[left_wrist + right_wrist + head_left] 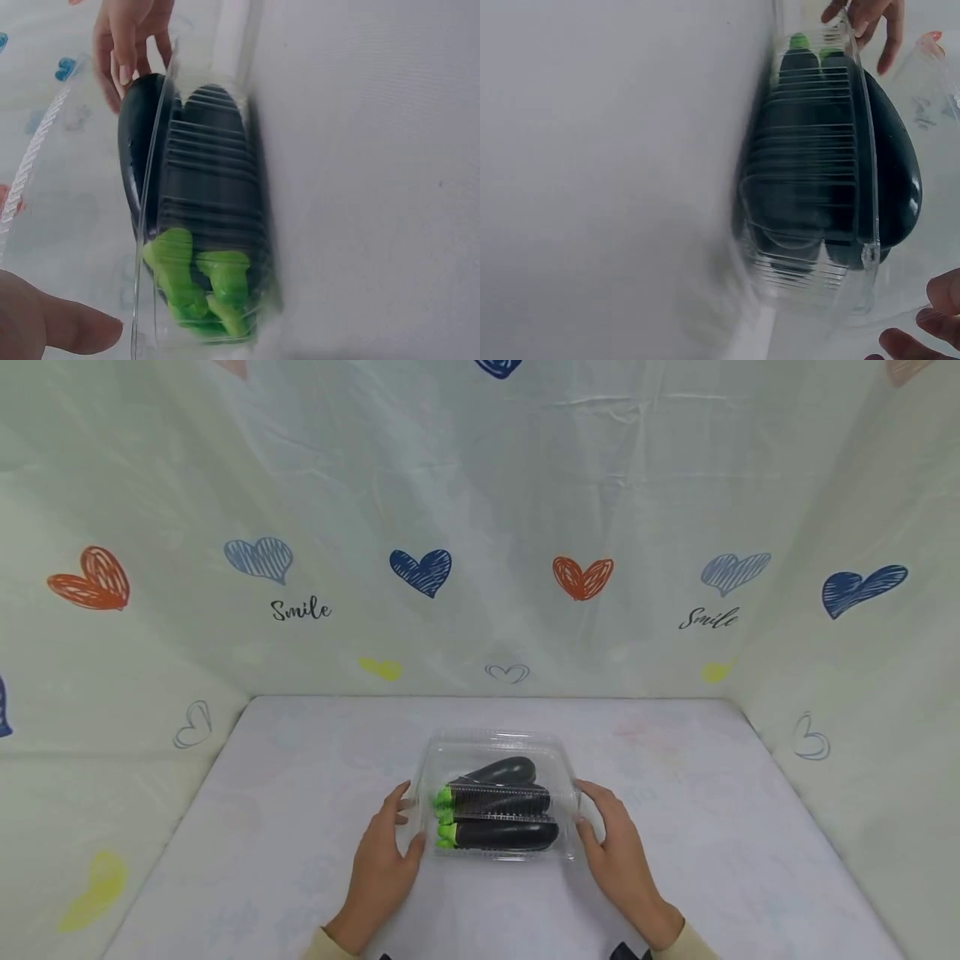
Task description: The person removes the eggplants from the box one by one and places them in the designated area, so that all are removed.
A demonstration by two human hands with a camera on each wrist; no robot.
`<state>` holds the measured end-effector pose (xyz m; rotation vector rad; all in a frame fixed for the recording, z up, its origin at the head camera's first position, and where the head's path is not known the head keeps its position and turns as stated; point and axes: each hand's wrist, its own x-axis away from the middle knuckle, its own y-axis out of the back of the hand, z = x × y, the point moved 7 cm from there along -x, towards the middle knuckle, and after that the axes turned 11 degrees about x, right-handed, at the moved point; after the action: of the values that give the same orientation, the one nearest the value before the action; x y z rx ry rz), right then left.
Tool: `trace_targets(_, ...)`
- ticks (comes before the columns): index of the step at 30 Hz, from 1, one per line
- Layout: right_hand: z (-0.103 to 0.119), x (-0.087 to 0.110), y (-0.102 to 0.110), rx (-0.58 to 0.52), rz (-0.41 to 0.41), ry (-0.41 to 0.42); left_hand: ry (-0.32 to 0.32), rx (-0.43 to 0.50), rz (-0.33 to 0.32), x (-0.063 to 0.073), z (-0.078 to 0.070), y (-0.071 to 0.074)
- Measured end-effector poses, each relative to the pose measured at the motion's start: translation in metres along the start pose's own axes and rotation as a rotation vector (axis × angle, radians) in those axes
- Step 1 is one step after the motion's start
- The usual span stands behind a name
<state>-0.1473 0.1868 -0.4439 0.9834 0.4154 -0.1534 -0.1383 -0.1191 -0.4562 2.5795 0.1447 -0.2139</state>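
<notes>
A clear plastic clamshell box [491,745] with ribbed walls stands near the middle of the table. Inside lie at least three dark eggplants [506,836], their green stem ends towards the left. My left hand [384,862] holds the box's left side, the thumb near its front corner. On the opposite side my right hand [617,852] holds the box, thumb and fingers spread along the edge. In the left wrist view, one eggplant [137,154] rises above the rim. The clear plastic makes it hard to tell whether the lid is closed.
A white, faintly patterned cloth [255,827] covers the table. Behind and on both sides hang pale curtains [510,468] printed with hearts and the word Smile. The table's back edge [337,696] meets the rear curtain.
</notes>
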Motion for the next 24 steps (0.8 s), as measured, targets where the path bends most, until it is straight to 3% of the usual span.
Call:
trace_targets(11,0.004,-0.018,0.008,-0.06,-0.041,0.07,0.169,0.303,0.114,-0.017,0.016,0.003)
trace_targets(19,0.002,-0.03,0.009,-0.099,-0.037,0.084,0.329,0.498,0.137,-0.023,0.029,-0.002)
trace_targets(24,0.001,-0.037,0.01,-0.121,-0.033,0.089,0.386,0.559,0.146,-0.023,0.032,-0.003)
